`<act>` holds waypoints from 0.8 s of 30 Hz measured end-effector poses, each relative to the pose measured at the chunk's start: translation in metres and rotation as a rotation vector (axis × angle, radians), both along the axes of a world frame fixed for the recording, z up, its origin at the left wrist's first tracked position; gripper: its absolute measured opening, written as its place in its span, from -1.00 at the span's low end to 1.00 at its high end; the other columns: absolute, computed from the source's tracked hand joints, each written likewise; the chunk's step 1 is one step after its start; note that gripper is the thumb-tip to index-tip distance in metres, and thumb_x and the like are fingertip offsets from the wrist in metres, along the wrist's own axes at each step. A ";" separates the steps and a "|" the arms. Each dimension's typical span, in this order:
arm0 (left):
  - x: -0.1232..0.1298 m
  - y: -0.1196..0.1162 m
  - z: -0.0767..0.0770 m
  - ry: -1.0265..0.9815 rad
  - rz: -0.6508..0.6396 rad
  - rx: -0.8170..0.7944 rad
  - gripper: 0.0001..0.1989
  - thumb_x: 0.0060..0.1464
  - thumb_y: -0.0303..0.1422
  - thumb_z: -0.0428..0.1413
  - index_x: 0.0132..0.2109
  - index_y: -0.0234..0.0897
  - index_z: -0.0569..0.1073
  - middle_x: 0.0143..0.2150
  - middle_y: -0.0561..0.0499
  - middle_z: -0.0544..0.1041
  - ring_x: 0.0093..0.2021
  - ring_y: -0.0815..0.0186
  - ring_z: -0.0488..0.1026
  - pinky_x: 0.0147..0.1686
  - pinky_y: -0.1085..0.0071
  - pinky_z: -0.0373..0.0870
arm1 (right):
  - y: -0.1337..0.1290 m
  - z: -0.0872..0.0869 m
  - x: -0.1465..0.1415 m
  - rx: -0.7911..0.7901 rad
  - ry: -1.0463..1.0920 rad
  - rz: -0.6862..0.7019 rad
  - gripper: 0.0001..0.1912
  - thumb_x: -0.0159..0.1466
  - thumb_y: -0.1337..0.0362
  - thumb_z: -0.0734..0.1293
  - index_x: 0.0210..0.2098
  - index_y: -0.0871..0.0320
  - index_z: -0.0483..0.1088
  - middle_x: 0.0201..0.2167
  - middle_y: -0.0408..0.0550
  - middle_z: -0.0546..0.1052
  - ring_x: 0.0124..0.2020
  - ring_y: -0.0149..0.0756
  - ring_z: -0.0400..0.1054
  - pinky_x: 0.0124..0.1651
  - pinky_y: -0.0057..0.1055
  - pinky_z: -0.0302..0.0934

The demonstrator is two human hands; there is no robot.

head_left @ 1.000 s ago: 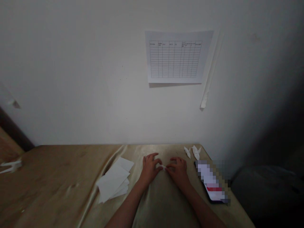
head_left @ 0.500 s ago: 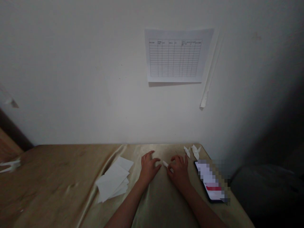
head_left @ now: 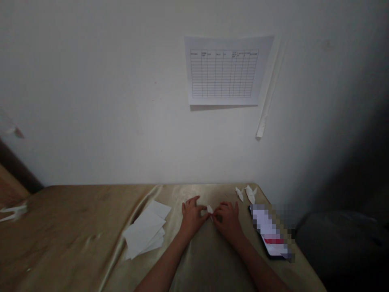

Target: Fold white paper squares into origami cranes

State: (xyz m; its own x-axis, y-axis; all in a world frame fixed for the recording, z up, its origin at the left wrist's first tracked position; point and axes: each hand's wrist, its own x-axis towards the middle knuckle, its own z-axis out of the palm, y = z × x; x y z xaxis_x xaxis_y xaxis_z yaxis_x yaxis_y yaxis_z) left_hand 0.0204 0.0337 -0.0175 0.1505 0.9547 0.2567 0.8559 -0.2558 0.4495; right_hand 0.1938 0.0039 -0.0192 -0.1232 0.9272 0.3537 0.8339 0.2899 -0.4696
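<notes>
A small piece of folded white paper (head_left: 209, 209) is between my two hands, just above the tablecloth. My right hand (head_left: 227, 219) pinches it between thumb and forefinger. From the other side, my left hand (head_left: 192, 215) closes thumb and forefinger on its lower end, while the other fingers are lifted and apart. The fingertips cover part of the paper. Beyond my right hand, two folded white paper figures (head_left: 250, 194) with pointed tips lie near the table's back right corner. Several white paper sheets (head_left: 147, 229) lie fanned out to the left of my left forearm.
A phone (head_left: 272, 235) with a lit, partly blurred screen lies at the right edge of the cloth-covered table (head_left: 75, 227). A printed table sheet (head_left: 225, 75) hangs on the wall behind. Something white (head_left: 13, 211) lies at the far left edge.
My left hand has moved right and its thumb and forefinger now meet the folded paper. The paper stands more upright between both hands. My right hand has shifted slightly left.
</notes>
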 end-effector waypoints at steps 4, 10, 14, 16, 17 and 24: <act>0.000 -0.001 -0.001 0.011 0.006 -0.028 -0.71 -0.04 -0.21 0.34 -0.10 0.03 0.63 0.32 -0.03 0.32 0.32 -0.05 0.18 0.33 -0.15 -0.04 | 0.004 -0.005 0.002 -0.048 0.047 0.007 -0.86 0.27 0.25 0.34 -0.33 -0.03 0.58 -0.18 -0.12 0.62 0.15 -0.04 0.25 0.34 0.21 -0.50; 0.002 -0.003 -0.003 0.004 0.013 -0.021 -0.63 -0.02 -0.26 0.33 -0.01 0.05 0.54 0.30 0.00 0.34 0.32 0.03 0.19 0.34 -0.18 -0.10 | 0.010 -0.008 0.006 -0.078 0.058 0.002 -0.84 0.27 0.27 0.33 -0.27 -0.07 0.58 -0.12 -0.16 0.61 0.17 -0.05 0.24 0.34 0.15 -0.39; 0.003 -0.004 -0.001 0.008 -0.025 -0.043 -0.82 0.02 -0.25 0.31 -0.17 0.09 0.60 0.32 0.08 0.31 0.34 0.03 0.16 0.33 -0.23 -0.18 | 0.012 -0.009 0.008 -0.083 0.051 0.025 -0.81 0.27 0.29 0.33 -0.26 -0.09 0.60 -0.07 -0.16 0.61 0.20 -0.05 0.22 0.33 0.09 -0.28; 0.002 -0.004 0.000 0.006 -0.034 -0.064 -0.86 0.03 -0.24 0.30 -0.21 0.08 0.61 0.32 0.09 0.31 0.34 0.03 0.15 0.33 -0.24 -0.21 | 0.012 -0.009 0.009 -0.081 0.060 0.042 -0.79 0.27 0.30 0.31 -0.27 -0.10 0.60 -0.07 -0.15 0.61 0.22 -0.05 0.21 0.34 0.12 -0.31; 0.002 -0.004 0.001 0.006 -0.036 -0.076 -0.87 0.03 -0.24 0.29 -0.21 0.07 0.61 0.31 0.09 0.32 0.34 0.04 0.15 0.33 -0.25 -0.22 | 0.012 -0.009 0.010 -0.080 0.063 0.049 -0.77 0.27 0.30 0.30 -0.28 -0.10 0.60 -0.08 -0.15 0.62 0.23 -0.05 0.21 0.34 0.15 -0.36; -0.006 -0.002 0.002 0.014 -0.129 -0.112 -0.75 -0.07 -0.24 0.33 -0.17 0.11 0.61 0.30 0.07 0.33 0.35 0.01 0.13 0.32 -0.29 -0.27 | 0.011 -0.006 0.014 -0.097 0.068 0.110 -0.68 0.25 0.38 0.26 -0.26 -0.14 0.59 -0.08 -0.20 0.62 0.28 -0.08 0.18 0.35 0.23 -0.55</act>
State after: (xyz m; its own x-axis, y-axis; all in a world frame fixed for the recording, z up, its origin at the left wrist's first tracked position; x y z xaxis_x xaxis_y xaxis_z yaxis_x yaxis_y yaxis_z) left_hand 0.0140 0.0313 -0.0150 0.2764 0.9497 0.1472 0.8256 -0.3130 0.4694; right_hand 0.2079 0.0147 -0.0251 -0.2044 0.9396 0.2744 0.7653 0.3282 -0.5537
